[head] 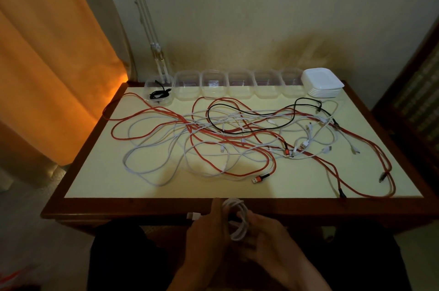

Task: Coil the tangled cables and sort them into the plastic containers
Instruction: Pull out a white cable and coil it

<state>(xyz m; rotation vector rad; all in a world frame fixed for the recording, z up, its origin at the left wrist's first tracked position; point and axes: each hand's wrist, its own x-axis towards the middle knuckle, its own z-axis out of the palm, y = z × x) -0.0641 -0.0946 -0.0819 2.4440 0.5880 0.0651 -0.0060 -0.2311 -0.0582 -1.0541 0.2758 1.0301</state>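
While both hands hold the coiled white cable (237, 221) below the surface's (237, 192) near edge, left fingers (209, 224) grip it, right fingers (266, 226) curl beneath. Clear plastic containers (240, 87) line the far edge, straight ahead.

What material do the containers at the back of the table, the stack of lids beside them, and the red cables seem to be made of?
Containers: clear, thin plastic, probably; the table edge shows through their walls.
Stack of lids: opaque white plastic, smooth, with a slight sheen.
Red cables: matte, perhaps braided fabric over the wire; the weave is too small to confirm.
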